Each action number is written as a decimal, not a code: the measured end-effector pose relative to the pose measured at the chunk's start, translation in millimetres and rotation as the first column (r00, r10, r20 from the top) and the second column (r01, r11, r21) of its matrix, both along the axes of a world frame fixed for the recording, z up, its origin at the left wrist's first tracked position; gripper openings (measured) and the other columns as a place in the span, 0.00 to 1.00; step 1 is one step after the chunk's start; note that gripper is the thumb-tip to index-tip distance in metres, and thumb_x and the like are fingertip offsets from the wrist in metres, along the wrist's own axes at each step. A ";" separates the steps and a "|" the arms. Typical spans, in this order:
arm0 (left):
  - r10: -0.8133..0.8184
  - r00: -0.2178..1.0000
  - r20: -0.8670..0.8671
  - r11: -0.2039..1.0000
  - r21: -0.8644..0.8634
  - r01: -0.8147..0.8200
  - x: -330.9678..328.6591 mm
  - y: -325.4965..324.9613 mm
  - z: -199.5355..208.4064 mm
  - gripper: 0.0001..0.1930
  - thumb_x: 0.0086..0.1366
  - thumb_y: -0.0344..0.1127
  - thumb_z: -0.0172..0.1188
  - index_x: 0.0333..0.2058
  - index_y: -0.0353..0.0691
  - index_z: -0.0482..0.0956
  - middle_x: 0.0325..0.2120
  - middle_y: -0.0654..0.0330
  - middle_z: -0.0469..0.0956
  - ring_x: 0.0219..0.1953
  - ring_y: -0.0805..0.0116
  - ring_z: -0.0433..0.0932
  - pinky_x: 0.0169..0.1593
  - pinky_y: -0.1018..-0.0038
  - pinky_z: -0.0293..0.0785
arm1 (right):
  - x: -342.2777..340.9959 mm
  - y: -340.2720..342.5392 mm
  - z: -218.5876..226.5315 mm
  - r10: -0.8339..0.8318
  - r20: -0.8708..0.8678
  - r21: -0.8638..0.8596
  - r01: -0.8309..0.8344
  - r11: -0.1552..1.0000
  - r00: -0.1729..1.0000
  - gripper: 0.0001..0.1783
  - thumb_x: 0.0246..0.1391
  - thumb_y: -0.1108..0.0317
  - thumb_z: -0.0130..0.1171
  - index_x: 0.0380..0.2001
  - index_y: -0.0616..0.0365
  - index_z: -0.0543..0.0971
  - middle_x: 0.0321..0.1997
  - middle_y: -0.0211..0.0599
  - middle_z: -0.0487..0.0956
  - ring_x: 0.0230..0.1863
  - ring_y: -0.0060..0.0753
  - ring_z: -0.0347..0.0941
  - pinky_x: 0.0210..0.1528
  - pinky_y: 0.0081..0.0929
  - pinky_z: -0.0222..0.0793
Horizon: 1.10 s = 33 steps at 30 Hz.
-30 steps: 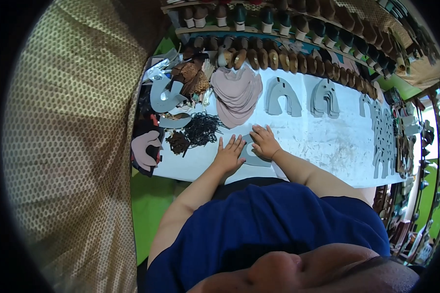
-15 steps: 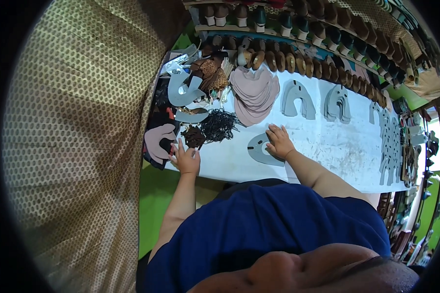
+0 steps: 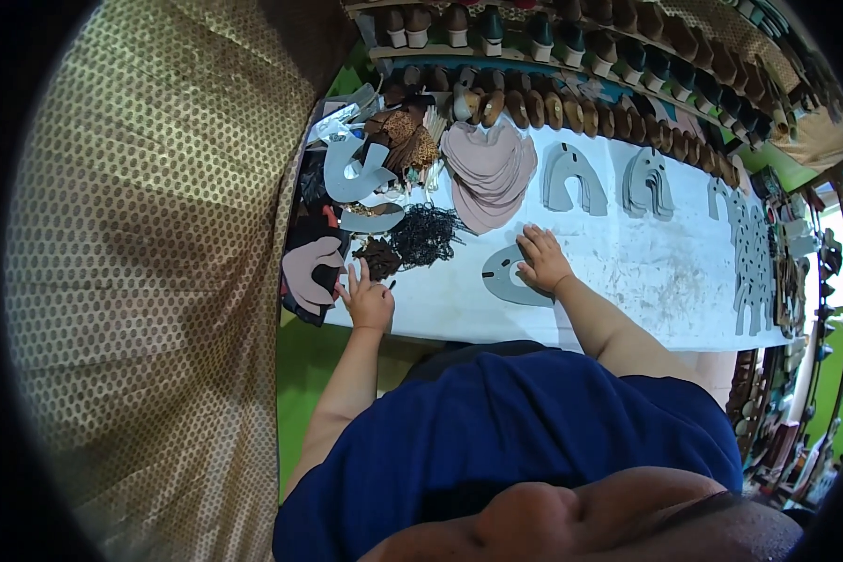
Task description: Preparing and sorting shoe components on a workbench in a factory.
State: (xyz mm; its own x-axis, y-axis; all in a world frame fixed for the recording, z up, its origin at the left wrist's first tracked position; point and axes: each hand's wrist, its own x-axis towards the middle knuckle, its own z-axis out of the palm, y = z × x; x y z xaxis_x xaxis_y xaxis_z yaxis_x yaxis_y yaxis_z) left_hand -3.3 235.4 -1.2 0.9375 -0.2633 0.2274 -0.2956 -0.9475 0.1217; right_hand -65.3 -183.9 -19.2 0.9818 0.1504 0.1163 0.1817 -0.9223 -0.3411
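Observation:
My right hand (image 3: 547, 262) lies flat with fingers stretched over the right part of a grey U-shaped shoe-upper piece (image 3: 498, 281), which carries small dark strips. My left hand (image 3: 369, 303) is near the table's front left, fingers apart. It lies beside a pile of small dark brown strips (image 3: 378, 258) and a stack of pink curved pieces (image 3: 305, 272). A small dark strip (image 3: 392, 284) is by the left thumb; whether the thumb touches it I cannot tell. A tangled heap of thin black strips (image 3: 425, 236) lies just beyond.
Pink cut pieces (image 3: 493, 173) are stacked at the back, with grey U-shaped pieces (image 3: 571, 183) and a grey stack (image 3: 646, 185) to their right. More grey pieces (image 3: 753, 258) line the far right. Shoe lasts (image 3: 554, 110) stand behind. A patterned curtain (image 3: 159, 281) hangs at left.
The view has shifted slightly. My left hand has moved a little to the right, and a small dark strip now shows by its thumb. My right hand stays on the grey piece.

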 end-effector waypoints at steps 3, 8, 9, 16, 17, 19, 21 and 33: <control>-0.138 0.990 -0.005 0.987 -0.090 0.137 -7.0 -12.0 10.8 0.04 0.48 0.35 0.65 0.17 0.47 0.83 0.69 0.52 0.58 0.71 0.43 0.52 0.68 0.34 0.39 | -4.2 0.2 -4.3 -0.009 0.046 -0.012 0.010 1.000 0.999 0.36 0.54 0.48 0.57 0.64 0.50 0.67 0.71 0.44 0.62 0.74 0.48 0.51 0.75 0.55 0.39; -0.403 0.913 0.059 0.894 -0.189 0.406 -6.9 -56.7 43.3 0.03 0.50 0.38 0.69 0.24 0.49 0.85 0.69 0.50 0.58 0.71 0.42 0.52 0.70 0.43 0.44 | -11.6 30.1 11.7 0.026 0.110 0.055 -0.033 0.998 0.994 0.34 0.51 0.50 0.63 0.62 0.41 0.71 0.70 0.40 0.63 0.73 0.46 0.55 0.70 0.71 0.40; -0.414 0.908 0.062 0.888 -0.190 0.418 -7.5 -68.0 51.4 0.03 0.50 0.38 0.69 0.24 0.49 0.85 0.69 0.50 0.58 0.71 0.42 0.52 0.70 0.43 0.44 | -11.3 42.8 8.9 0.056 0.157 0.119 -0.075 0.990 0.986 0.34 0.49 0.50 0.66 0.61 0.38 0.72 0.69 0.36 0.65 0.72 0.47 0.56 0.69 0.72 0.41; -0.674 0.738 0.044 0.705 -0.259 0.660 -16.7 -119.0 68.7 0.04 0.50 0.38 0.70 0.26 0.49 0.85 0.69 0.46 0.58 0.70 0.39 0.54 0.67 0.43 0.51 | -27.0 84.8 51.1 0.198 0.316 0.164 -0.259 0.952 0.928 0.20 0.47 0.58 0.69 0.46 0.35 0.81 0.49 0.20 0.81 0.64 0.33 0.69 0.69 0.74 0.37; -0.680 0.732 0.044 0.700 -0.259 0.666 -18.0 -123.2 69.3 0.04 0.50 0.38 0.70 0.26 0.49 0.85 0.69 0.46 0.58 0.70 0.39 0.54 0.67 0.43 0.51 | -29.3 84.7 48.6 0.184 0.364 0.172 -0.260 0.950 0.913 0.16 0.46 0.60 0.70 0.42 0.35 0.83 0.45 0.18 0.82 0.61 0.29 0.71 0.70 0.74 0.36; -0.718 0.696 0.004 0.655 -0.333 0.678 -20.5 -130.1 70.3 0.04 0.50 0.37 0.70 0.25 0.48 0.85 0.68 0.45 0.58 0.69 0.38 0.54 0.67 0.44 0.52 | -37.1 81.7 44.0 0.134 0.375 0.193 -0.218 0.957 0.917 0.12 0.44 0.63 0.71 0.35 0.35 0.84 0.44 0.18 0.82 0.58 0.26 0.74 0.70 0.74 0.35; -0.729 0.684 -0.035 0.651 -0.344 0.676 -19.9 -131.0 59.4 0.06 0.51 0.37 0.70 0.30 0.47 0.85 0.68 0.44 0.59 0.69 0.39 0.55 0.67 0.44 0.52 | -45.7 75.3 41.6 0.117 0.274 0.197 -0.175 0.965 0.955 0.06 0.45 0.63 0.68 0.30 0.38 0.84 0.39 0.21 0.83 0.55 0.28 0.75 0.70 0.74 0.35; -0.525 0.496 -0.691 0.644 0.058 0.763 -25.5 -134.5 11.4 0.48 0.62 0.61 0.58 0.73 0.49 0.44 0.75 0.56 0.34 0.75 0.48 0.31 0.71 0.42 0.31 | -52.1 67.5 -15.5 -0.146 0.333 -0.059 0.175 0.983 0.932 0.04 0.47 0.62 0.64 0.27 0.45 0.84 0.32 0.24 0.80 0.55 0.30 0.72 0.69 0.74 0.34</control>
